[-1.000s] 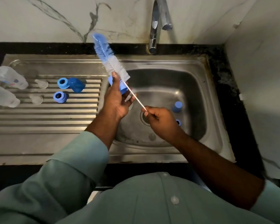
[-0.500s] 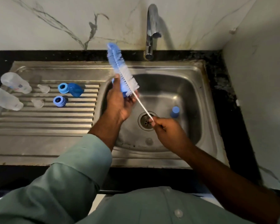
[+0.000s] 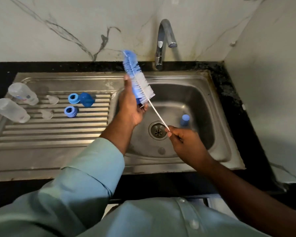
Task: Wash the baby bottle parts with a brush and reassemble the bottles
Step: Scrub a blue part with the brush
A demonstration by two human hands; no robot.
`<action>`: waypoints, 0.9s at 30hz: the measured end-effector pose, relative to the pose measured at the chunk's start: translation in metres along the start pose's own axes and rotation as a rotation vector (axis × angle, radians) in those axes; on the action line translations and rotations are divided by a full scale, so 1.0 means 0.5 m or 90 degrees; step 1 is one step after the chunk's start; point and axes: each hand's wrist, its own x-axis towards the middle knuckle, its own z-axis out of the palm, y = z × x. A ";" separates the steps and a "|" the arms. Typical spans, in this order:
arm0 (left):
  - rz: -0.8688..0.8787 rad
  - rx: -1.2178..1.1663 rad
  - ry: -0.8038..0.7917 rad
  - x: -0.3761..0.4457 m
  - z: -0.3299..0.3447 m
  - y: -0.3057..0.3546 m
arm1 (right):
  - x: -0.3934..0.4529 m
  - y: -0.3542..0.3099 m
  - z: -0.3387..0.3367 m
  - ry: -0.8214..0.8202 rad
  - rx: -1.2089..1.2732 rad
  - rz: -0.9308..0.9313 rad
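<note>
Over the sink (image 3: 217, 93), the left hand (image 3: 129, 108) gripped a small blue bottle part (image 3: 139, 101), mostly hidden behind the brush (image 3: 138, 79) bristles pressed against it. The right hand (image 3: 183, 141) pinched the end of the brush's thin white handle. Two clear bottles (image 3: 22, 94), two blue rings (image 3: 73, 98) and a blue cap (image 3: 86, 99) lay on the drainboard (image 3: 41, 134); another blue cap (image 3: 184, 119) stood in the basin.

Lighting up dimly and evenly from above, leaving the black tabletop (image 3: 237, 93) nearly featureless. Glinting softly off the steel sink (image 3: 191, 100) and the tap (image 3: 162, 41). Casting a faint shadow of the tap on the marble wall (image 3: 58, 23). Bowing straight edges toward the corners; blurring slightly around the brush (image 3: 137, 77).
</note>
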 end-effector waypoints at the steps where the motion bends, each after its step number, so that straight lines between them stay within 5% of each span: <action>1: 0.032 0.032 0.008 -0.007 0.002 -0.009 | -0.004 -0.002 0.002 0.008 0.003 0.011; 17: 0.085 -0.252 0.022 -0.043 0.008 -0.032 | -0.015 0.022 -0.037 -0.017 0.055 -0.022; 22: 0.026 -0.034 0.047 -0.052 0.035 -0.079 | 0.006 0.020 -0.045 0.022 0.080 0.012; 27: -0.007 -0.139 0.035 -0.033 0.031 -0.040 | -0.031 0.035 -0.050 -0.034 0.042 -0.031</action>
